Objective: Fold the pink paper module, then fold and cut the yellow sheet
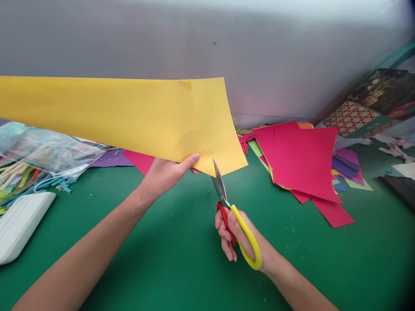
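A long sheet of yellow paper [139, 114] is held up above the green table, its left end running out of view. My left hand [170, 172] pinches the sheet's lower edge, thumb in front and fingers mostly hidden behind. My right hand [238, 235] grips a pair of scissors [248, 237] with one red and one yellow handle loop. The metal blades point up and are slightly apart at the paper's lower edge, just right of my left thumb. One blade tip shows in front of the sheet; the other blade passes behind it.
Red paper sheets [298, 162] lie piled at the right, with purple and green scraps [348, 166] beside them. A patterned box [353, 119] stands at the far right. On the left are a clear plastic bag [61, 149], coloured strips [19, 181] and a white object [26, 224].
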A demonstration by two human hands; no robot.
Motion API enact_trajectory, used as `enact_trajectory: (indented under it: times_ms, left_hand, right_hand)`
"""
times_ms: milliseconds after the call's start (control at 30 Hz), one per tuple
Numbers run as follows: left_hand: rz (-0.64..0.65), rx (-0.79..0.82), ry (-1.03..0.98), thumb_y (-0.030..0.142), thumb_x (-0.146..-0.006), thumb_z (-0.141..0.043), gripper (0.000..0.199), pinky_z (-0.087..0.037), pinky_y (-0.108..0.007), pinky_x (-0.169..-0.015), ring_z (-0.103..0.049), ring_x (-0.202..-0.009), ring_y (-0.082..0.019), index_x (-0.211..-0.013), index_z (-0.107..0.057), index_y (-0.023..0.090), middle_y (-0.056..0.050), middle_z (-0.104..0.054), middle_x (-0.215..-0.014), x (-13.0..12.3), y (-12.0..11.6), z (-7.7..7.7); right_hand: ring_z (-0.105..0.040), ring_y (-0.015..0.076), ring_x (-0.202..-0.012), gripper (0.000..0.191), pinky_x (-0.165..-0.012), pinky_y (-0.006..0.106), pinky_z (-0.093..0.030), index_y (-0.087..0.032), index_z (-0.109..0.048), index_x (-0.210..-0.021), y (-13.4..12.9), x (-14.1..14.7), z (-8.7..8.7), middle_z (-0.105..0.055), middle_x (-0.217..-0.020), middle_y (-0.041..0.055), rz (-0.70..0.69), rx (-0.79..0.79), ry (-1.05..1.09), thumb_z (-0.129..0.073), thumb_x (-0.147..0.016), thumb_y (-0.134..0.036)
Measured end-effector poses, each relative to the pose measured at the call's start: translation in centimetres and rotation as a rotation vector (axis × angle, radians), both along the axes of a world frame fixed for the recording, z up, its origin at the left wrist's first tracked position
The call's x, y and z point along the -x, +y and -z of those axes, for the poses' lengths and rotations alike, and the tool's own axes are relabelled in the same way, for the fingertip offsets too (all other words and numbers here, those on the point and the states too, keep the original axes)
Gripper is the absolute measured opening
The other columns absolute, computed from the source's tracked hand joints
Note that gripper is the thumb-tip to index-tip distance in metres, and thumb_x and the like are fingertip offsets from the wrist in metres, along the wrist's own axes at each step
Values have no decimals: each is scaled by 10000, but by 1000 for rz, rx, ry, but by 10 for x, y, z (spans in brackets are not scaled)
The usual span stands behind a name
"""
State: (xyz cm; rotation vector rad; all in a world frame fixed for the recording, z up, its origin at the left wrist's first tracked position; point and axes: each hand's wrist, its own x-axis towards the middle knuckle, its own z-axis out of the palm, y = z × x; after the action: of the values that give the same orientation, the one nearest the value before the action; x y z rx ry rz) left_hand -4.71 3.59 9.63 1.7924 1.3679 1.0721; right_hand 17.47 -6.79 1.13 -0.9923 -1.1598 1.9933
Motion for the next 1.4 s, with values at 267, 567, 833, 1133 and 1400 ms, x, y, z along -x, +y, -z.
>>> enact_trajectory:
  times_ms: [267, 567, 833, 1133, 1400]
  left_hand:
    - [8, 29, 8, 399, -949, -668, 305, -597, -337, -853, -749, -838, -227, -694, -682, 231, -5, -778, -762, -2, 0, 2]
    - [13, 20, 63, 404, -961, -656, 322, -591, -316, -888, -740, -875, -215, -694, -699, 229, -2, -787, -805, -4, -6, 0]
    - [16, 45, 18, 419, -936, -681, 283, -602, -331, -807, -740, -816, -227, -720, -690, 237, -8, -776, -780, -7, -8, -1]
    - [16, 71, -53, 425, -920, -692, 278, -606, -345, -839, -747, -826, -244, -709, -686, 245, -20, -772, -757, -9, -8, -1]
    - [-5, 118, -136, 432, -909, -738, 215, -590, -345, -893, -742, -987, -252, -886, -715, 220, -21, -806, -968, -6, -7, 4]
  right_hand:
    - [-518, 69, -408, 589, -390, 170, -391, -203, -511, -964, 0, 0, -1, -419, -655, -90, -3, -8, -2, -455, -965, -789]
    - [-530, 87, -404, 563, -373, 184, -407, -203, -514, -968, 1, 2, 12, -418, -638, -90, 41, -67, -84, -479, -971, -765]
    - [-541, 97, -420, 538, -392, 191, -427, -205, -510, -958, -1, 2, 7, -435, -599, -93, 60, -72, -141, -517, -968, -743]
    - [-548, 104, -418, 569, -387, 195, -420, -212, -503, -949, -1, 2, 5, -446, -599, -93, 65, -80, -149, -520, -940, -780]
    - [-552, 100, -414, 551, -380, 186, -403, -213, -502, -943, -2, 3, 4, -452, -594, -91, 69, -92, -160, -510, -958, -763]
